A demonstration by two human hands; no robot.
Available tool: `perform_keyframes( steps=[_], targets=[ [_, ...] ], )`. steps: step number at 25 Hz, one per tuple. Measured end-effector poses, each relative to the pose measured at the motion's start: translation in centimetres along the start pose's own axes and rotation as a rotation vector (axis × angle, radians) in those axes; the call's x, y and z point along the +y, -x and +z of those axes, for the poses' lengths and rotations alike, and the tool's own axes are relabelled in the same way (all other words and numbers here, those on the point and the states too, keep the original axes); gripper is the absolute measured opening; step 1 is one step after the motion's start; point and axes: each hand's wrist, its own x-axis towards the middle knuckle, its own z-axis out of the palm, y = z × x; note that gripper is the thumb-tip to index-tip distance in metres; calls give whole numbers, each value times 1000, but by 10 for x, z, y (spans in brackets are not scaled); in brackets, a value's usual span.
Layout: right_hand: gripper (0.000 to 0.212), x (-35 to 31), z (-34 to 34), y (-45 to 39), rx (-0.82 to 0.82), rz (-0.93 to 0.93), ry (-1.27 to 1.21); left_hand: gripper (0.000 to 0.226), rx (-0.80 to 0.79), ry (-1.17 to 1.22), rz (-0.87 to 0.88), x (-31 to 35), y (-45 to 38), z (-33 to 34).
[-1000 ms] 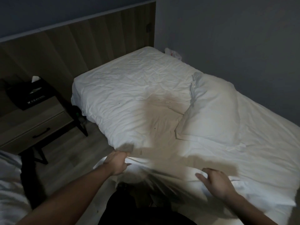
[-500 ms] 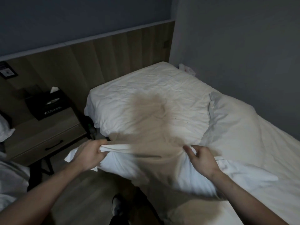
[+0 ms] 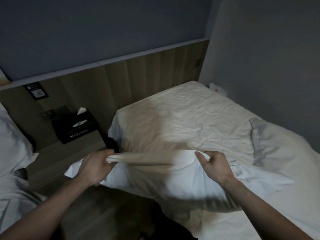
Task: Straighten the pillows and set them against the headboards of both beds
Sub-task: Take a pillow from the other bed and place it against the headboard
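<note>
I hold a white pillow (image 3: pixel 166 181) up over the near edge of the right bed (image 3: pixel 181 122). My left hand (image 3: pixel 94 168) grips its bunched left corner. My right hand (image 3: pixel 214 168) grips its top edge further right. A second white pillow (image 3: pixel 280 144) lies on the same bed near the right wall, well away from the wooden headboard (image 3: pixel 147 77). At the far left, another pillow (image 3: pixel 12 141) rests on the left bed.
A wooden nightstand (image 3: pixel 57 161) stands between the beds with a black tissue box (image 3: pixel 74 125) on it. A wall switch panel (image 3: pixel 36 90) sits above it. Something white and crumpled (image 3: pixel 217 88) lies in the corner by the grey wall (image 3: pixel 268 66). Wood floor shows below.
Both hands have lifted the pillow off the bed's edge and raised it, pulling its top edge taut. My view has tilted up toward the headboard.
</note>
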Motion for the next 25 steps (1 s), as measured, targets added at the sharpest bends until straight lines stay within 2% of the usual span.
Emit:
perform_keyframes(
  steps=[6,13,16,19,21,23,25],
  targets=[
    [62,-34,26,-71,-31,-47,33,29,29,3,-12,-34,-53,-20],
    [63,-79,69,-238,-84,-190,51,24,74,-11,-113,-83,-161,-25],
    [60,-106,75,-327,-40,-273,53,31,142,-34,-90,-92,-239,-38],
    [57,-128,76,-412,71,-349,140,24,173,-77,-69,-99,-319,-54],
    [56,-132,81,-459,120,-385,193,23,156,-6,-24,-105,-358,-54],
    [55,-116,98,-496,77,-437,191,21,109,1,37,-122,-381,-32],
    [51,-88,123,-508,-60,-415,194,18,32,-50,73,-150,-383,14]
  ],
)
